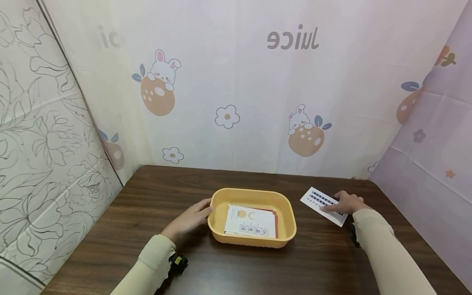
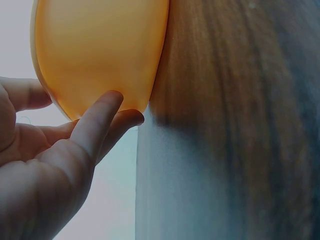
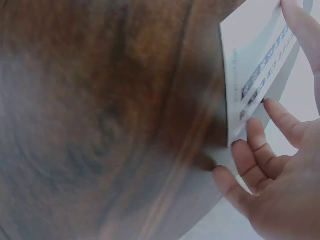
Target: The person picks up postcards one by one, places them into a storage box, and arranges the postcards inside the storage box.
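Note:
A yellow plastic tray stands at the middle of the table. In it lie white printed cards with a sun, a moon and Chinese characters, with red edges underneath. My left hand holds the tray's left end, thumb at the rim and fingers along the outer wall. At the back right, my right hand grips a white card with dark rows of print, thumb on its face. In the right wrist view the card tilts, and the fingers sit by its lower edge.
Dark brown wood-grain table runs under everything. A patterned curtain hangs behind its back edge, with more printed cloth at the left and right sides.

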A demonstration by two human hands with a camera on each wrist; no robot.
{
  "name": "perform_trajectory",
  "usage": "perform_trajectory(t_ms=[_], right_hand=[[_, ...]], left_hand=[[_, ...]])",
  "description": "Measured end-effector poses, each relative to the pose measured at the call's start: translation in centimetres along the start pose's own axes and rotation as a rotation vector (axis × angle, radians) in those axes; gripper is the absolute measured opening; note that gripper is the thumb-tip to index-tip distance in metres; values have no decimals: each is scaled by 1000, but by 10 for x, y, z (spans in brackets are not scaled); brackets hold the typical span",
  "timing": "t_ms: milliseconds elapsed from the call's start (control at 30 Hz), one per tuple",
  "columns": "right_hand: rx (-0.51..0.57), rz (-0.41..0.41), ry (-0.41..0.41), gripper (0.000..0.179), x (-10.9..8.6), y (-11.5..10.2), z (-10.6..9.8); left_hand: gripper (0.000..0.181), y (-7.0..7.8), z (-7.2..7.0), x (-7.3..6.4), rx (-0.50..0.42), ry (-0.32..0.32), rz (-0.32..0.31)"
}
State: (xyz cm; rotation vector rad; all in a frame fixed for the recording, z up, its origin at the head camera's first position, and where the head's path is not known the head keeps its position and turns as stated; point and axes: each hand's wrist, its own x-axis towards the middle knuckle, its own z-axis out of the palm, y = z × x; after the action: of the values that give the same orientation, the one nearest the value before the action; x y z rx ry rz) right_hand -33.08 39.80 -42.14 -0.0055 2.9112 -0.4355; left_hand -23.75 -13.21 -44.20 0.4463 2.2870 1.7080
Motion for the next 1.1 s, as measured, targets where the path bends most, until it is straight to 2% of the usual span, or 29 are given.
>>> perform_trajectory(t_ms=[167, 467, 800, 1100], right_hand=[[16, -11, 26, 107, -3, 2, 1], [105, 3, 39, 90, -4, 2, 4], [124, -24, 37, 95, 9, 13, 12], [149, -25, 79, 91, 3, 4, 13]], left_hand=[[51, -1, 1, 1, -3, 7, -2], [51, -2, 0, 0, -6, 0, 8], [51, -2, 0, 0, -7, 1, 6], [50, -3, 0, 1, -21, -12, 16]])
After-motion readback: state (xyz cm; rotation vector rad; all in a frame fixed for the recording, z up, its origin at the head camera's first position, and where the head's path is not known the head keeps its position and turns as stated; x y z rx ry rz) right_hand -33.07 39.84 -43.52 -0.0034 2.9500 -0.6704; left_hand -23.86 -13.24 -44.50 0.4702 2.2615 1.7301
